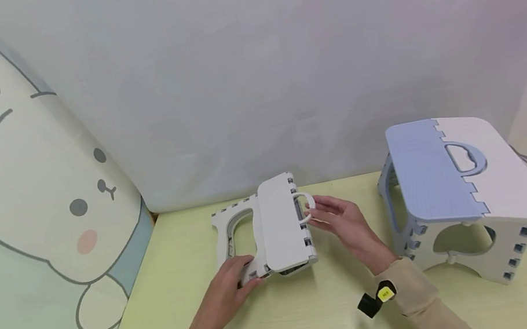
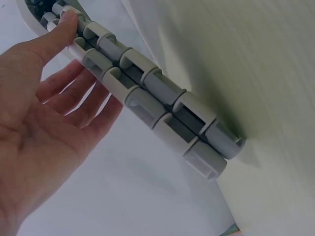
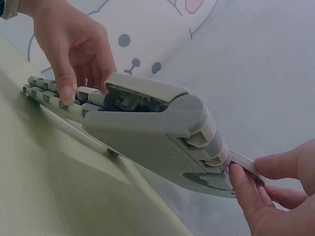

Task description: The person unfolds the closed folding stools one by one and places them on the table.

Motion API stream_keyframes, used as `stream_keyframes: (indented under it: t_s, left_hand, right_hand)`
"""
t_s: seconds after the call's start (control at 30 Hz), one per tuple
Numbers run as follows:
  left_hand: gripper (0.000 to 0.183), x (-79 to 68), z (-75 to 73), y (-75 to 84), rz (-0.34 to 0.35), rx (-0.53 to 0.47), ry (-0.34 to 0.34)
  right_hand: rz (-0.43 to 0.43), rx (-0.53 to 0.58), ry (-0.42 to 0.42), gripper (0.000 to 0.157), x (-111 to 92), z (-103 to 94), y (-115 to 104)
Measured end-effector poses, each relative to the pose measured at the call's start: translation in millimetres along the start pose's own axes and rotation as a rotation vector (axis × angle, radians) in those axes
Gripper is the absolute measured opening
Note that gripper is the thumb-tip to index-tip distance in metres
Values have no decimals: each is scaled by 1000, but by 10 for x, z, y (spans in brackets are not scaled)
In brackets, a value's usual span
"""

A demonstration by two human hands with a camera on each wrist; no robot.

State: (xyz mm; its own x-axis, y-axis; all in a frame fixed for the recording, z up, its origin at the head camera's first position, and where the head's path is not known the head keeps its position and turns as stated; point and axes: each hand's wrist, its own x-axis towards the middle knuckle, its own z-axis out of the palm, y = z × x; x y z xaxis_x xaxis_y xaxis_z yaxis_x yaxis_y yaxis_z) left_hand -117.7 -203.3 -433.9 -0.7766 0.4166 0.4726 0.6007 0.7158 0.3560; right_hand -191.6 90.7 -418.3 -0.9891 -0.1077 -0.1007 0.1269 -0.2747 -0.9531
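A white-and-grey folding stool (image 1: 282, 226), folded nearly flat, lies tilted between the two hands. My left hand (image 1: 227, 289) grips the leg panel at its near edge, by the cut-out. In the left wrist view, the thumb rests on the jointed hinge row (image 2: 142, 93), with the other fingers behind it. On the far end of the stool is a curved white handle (image 1: 311, 203), which my right hand (image 1: 346, 227) pinches between thumb and fingers. The right wrist view shows the stool's handle end raised above the table and the leg end low, close to the surface.
An unfolded stool (image 1: 510, 180) with a blue-and-white top stands at the right, close to the right forearm. Both stools are on a pale yellow-green table (image 1: 291, 324). A grey-white backdrop (image 1: 252, 101) rises behind, with a cartoon rabbit (image 1: 57, 195) at the left.
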Motion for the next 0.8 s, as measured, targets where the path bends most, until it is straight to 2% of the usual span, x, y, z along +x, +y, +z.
stream_keyframes:
  t_s: [0.23, 0.47, 0.8]
  left_hand:
    - [49, 3, -4, 13, -3, 5, -2]
    - [49, 14, -3, 42, -34, 10, -22]
    - [49, 27, 10, 96, -26, 28, -9]
  right_hand:
    - [-21, 5, -9, 46, -17, 5, -31]
    - [-45, 8, -15, 46, -37, -1, -70]
    - [-63, 33, -14, 45, -53, 1, -133]
